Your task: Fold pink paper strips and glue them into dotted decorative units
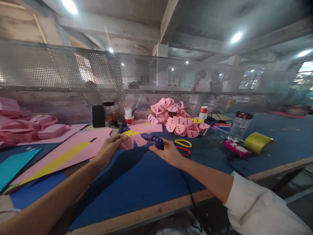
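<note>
My right hand [170,154] is wrapped round a blue glue gun [153,140], its nozzle pointing left and its black cord trailing over the table's front edge. Left of the nozzle, my left hand [110,148] pinches a folded pink paper piece [127,143]. A yellow paper piece [132,133] shows just behind the pinched fingers and the nozzle tip. Whether the nozzle touches any paper, I cannot tell. Yellow-and-red-handled scissors [183,143] lie to the right of my right hand.
Folded pink papers with dark dots form a heap [172,116] behind the glue gun. More pink paper [31,125] is piled at left. A clear bottle [239,127], a magenta device [236,149] and a yellow roll [258,143] stand or lie at right. A perforated metal screen [105,71] borders the back.
</note>
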Demonstrator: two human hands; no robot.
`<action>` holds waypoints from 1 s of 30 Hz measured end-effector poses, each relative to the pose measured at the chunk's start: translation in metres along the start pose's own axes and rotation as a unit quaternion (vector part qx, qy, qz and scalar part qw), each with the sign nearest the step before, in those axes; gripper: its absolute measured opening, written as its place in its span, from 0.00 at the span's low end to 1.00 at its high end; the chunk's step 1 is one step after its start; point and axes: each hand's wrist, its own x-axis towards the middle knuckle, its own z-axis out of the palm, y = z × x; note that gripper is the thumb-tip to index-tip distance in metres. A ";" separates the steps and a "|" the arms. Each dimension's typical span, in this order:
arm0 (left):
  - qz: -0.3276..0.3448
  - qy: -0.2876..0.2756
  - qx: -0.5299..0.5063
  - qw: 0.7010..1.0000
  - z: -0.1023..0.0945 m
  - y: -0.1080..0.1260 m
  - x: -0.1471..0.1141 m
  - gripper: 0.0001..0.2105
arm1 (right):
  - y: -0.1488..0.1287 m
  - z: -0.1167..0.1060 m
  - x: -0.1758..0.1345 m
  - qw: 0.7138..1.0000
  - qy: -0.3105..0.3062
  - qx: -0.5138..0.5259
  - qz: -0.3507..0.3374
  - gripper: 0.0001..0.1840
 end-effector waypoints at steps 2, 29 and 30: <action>-0.001 0.001 0.000 1.000 0.000 0.000 0.000 0.14 | -0.001 0.000 0.000 1.000 -0.003 0.010 0.004 0.13; -0.018 -0.006 -0.021 1.000 0.001 0.001 -0.002 0.15 | 0.005 0.002 -0.002 0.997 -0.002 -0.075 -0.011 0.17; -0.020 -0.006 -0.021 1.000 0.002 0.002 -0.003 0.15 | 0.005 0.001 -0.002 0.997 -0.003 -0.077 -0.011 0.17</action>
